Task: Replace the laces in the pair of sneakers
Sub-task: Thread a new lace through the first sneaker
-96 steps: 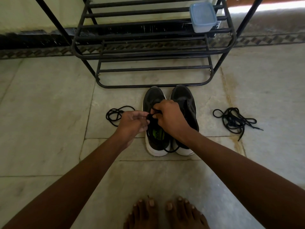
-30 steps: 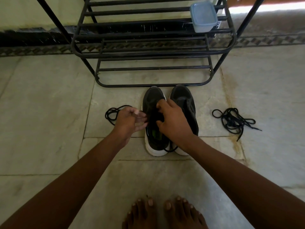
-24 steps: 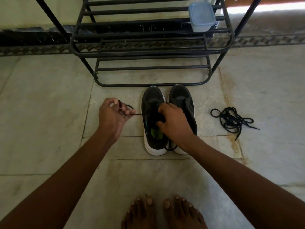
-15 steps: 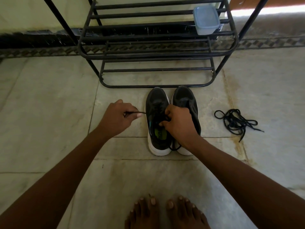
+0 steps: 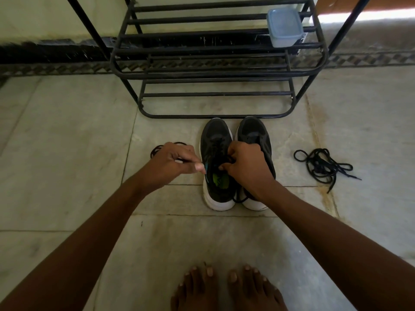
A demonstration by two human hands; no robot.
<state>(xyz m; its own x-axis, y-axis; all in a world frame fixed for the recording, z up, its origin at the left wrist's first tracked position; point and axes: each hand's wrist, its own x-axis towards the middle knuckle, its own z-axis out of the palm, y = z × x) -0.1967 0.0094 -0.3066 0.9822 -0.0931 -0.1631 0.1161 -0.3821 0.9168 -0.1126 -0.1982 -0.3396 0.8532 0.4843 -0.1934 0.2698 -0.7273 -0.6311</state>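
Two black sneakers with white soles stand side by side on the floor, toes toward the rack: the left sneaker (image 5: 215, 140) and the right sneaker (image 5: 254, 131). My left hand (image 5: 174, 162) pinches a black lace end just left of the left sneaker's eyelets. My right hand (image 5: 246, 163) rests over the left sneaker's tongue and pinches lace there, hiding much of the right sneaker. A loop of black lace (image 5: 157, 150) shows behind my left hand. A loose pile of black laces (image 5: 321, 163) lies on the floor to the right.
A black metal shoe rack (image 5: 213, 63) stands right behind the sneakers, with a blue-lidded plastic box (image 5: 284, 26) on an upper shelf. My bare feet (image 5: 226, 288) are at the bottom edge. Pale stone tiles cover the floor.
My left hand drew the lace out to the left and has come back close to the left sneaker. My right hand has stayed on the tongue.
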